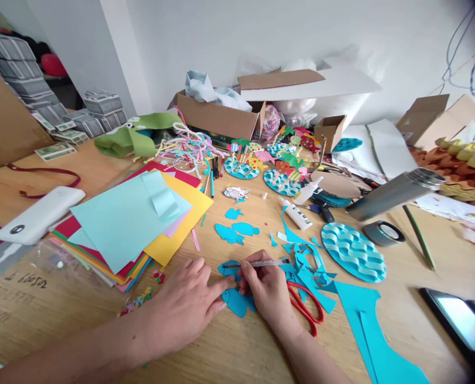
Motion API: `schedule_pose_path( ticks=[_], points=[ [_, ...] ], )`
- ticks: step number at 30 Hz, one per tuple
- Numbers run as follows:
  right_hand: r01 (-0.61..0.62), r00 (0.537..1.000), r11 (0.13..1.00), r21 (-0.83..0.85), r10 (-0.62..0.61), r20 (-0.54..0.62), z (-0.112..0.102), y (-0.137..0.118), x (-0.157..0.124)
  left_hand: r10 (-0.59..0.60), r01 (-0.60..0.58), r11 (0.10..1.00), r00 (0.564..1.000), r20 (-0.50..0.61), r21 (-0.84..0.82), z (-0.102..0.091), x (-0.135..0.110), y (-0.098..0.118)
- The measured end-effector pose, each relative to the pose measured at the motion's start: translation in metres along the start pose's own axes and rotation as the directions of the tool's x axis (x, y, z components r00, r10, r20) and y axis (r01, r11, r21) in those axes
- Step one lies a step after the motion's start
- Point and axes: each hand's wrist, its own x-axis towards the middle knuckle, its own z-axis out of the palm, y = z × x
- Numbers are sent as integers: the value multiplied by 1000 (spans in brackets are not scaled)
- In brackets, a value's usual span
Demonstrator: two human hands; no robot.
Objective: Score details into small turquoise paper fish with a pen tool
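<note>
Marking a blue paper fish (pixel 227 272) on the tabletop (pixel 205 365) seems in hand. The right hand's (pixel 263 285) fingers grasp a pen (pixel 272 263) over it; the left hand (pixel 189 298), gripping nothing, apparently steadies it, as further strokes require

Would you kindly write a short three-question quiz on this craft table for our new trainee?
1. Fill in: the pen is held in the ____ hand.
2. True or false: the red-handled scissors lie to the right of the right hand.
3. Which colour are the paper cutouts at the fingertips of the left hand?
A) yellow
B) blue
C) pink

Key:
1. right
2. True
3. B
</note>
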Motion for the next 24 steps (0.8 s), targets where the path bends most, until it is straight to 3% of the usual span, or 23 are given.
schedule_pose_path(
  ticks=[24],
  points=[
    [-12,1000,1000,22,12,-2,0,-1,-1,1,-1,1000,1000,-21,3,2,0,0]
  ],
)
